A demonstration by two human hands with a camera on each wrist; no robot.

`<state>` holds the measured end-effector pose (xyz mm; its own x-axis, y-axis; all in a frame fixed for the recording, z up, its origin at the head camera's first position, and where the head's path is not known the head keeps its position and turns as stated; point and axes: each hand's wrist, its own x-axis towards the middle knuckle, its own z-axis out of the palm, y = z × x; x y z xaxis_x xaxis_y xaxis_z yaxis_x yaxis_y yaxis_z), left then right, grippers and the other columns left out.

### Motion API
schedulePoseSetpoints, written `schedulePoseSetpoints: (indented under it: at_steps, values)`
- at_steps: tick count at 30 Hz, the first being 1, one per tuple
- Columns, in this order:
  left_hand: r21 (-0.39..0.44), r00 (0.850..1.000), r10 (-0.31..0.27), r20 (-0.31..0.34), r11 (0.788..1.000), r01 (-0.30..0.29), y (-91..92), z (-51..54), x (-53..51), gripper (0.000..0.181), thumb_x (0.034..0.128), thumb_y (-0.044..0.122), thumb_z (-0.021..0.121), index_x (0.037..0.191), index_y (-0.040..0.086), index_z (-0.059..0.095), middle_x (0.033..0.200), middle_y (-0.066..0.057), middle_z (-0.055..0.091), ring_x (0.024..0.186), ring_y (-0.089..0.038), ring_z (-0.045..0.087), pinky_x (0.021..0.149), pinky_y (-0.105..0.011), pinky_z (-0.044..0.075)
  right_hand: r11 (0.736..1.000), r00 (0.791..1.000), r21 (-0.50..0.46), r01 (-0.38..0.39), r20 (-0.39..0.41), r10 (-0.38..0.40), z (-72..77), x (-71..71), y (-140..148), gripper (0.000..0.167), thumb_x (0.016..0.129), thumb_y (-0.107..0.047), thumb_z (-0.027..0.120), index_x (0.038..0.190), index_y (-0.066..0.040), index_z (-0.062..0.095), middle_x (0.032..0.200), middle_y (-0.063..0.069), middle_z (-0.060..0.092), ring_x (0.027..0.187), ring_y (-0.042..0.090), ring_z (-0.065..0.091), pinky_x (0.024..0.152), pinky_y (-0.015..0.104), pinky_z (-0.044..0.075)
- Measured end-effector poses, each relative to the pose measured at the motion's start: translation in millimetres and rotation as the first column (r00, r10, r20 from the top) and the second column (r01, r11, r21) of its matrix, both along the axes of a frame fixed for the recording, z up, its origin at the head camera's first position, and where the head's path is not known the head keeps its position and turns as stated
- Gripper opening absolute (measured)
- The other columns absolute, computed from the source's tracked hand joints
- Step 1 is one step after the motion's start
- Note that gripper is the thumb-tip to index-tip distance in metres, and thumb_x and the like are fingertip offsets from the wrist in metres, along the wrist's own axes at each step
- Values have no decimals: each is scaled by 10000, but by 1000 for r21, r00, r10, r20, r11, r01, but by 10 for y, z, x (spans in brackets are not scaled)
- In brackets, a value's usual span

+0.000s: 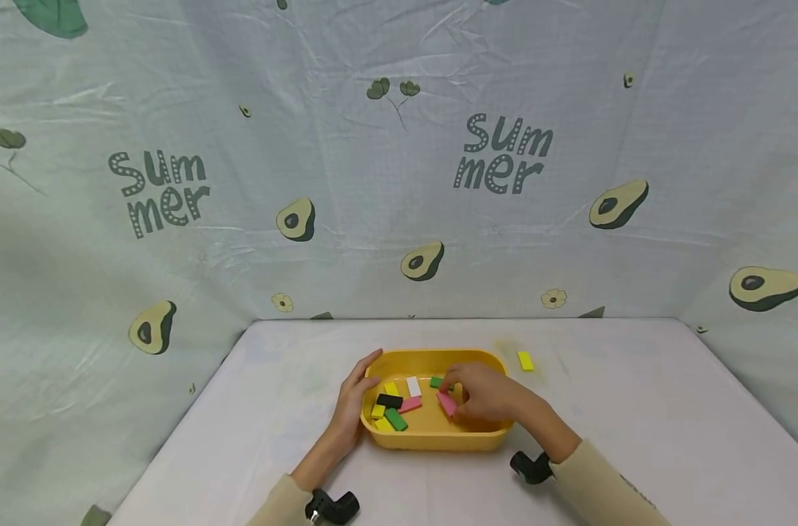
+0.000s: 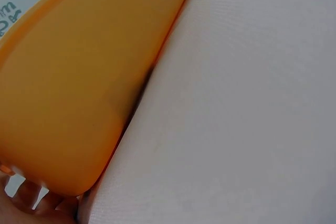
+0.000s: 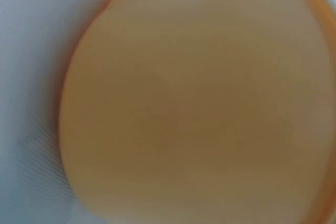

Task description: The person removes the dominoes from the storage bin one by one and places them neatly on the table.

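The yellow tray (image 1: 438, 441) is gripped by the partly curled left hand (image 1: 351, 400), presumably for steadiness; a pink block (image 1: 446, 404) is pinched between finger and thumb of the right hand (image 1: 486, 392).

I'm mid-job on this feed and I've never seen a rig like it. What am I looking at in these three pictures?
No machine here: a person works bare-handed. The wide picture comes from a head-worn camera; black wrist cameras take the other two, both mostly filled by the outside of the yellow tray. It stands on a white surface, with small coloured blocks inside and one yellow block outside. The left hand grips its left end; the right hand pinches a pink block.
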<state>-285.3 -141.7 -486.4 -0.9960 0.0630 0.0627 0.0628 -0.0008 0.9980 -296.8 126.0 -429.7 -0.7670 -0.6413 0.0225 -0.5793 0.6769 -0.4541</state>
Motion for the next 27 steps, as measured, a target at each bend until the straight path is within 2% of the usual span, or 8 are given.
schedulePoseSetpoints:
  at_steps: [4, 12, 19, 23, 27]
  values:
    - [-9, 1000, 12, 3, 1000, -12, -4, -2, 10, 541, 1019, 109, 415, 1558, 127, 464, 1681, -88, 350, 1584, -341, 251, 1311, -565, 136, 1000, 1000, -16, 13, 9, -12, 39, 2, 2, 296, 837, -156, 841, 1126, -137, 777, 1164, 0, 711, 743, 94, 545, 699, 212, 510]
    - [-2, 1000, 7, 2, 1000, -7, 3, 13, 12, 542, 1023, 111, 410, 1561, 147, 461, 1690, -72, 335, 1593, -328, 234, 1314, -555, 130, 999, 1000, -46, 3, -20, -4, 125, -24, 80, 327, 839, -161, 844, 1152, -129, 754, 1072, -41, 706, 751, 95, 548, 695, 211, 507]
    - [-13, 1000, 2, -12, 1000, -2, 0, -9, 26, 548, 1022, 108, 405, 1567, 125, 448, 1688, -107, 332, 1584, -359, 244, 1306, -575, 137, 996, 999, -85, 8, -44, -12, 213, -31, 172, 333, 840, -164, 844, 1156, -104, 760, 1090, 12, 715, 725, 71, 534, 643, 183, 513]
    - [-8, 1000, 4, -15, 1000, -4, 0, -3, 29, 548, 1022, 106, 412, 1568, 116, 444, 1690, -97, 333, 1590, -349, 234, 1309, -564, 128, 995, 999, -98, 16, -49, -20, 287, -42, 238, 338, 844, -171, 844, 1162, -99, 756, 1068, 10, 711, 733, 70, 536, 641, 182, 516]
    - [-4, 1000, 2, -18, 1000, -2, -1, 6, 26, 543, 1025, 107, 416, 1567, 128, 450, 1691, -92, 330, 1592, -343, 230, 1311, -560, 124, 993, 998, -114, 26, -52, -32, 349, -57, 326, 348, 849, -179, 843, 1174, -96, 749, 1124, 22, 725, 760, 73, 554, 654, 180, 529]
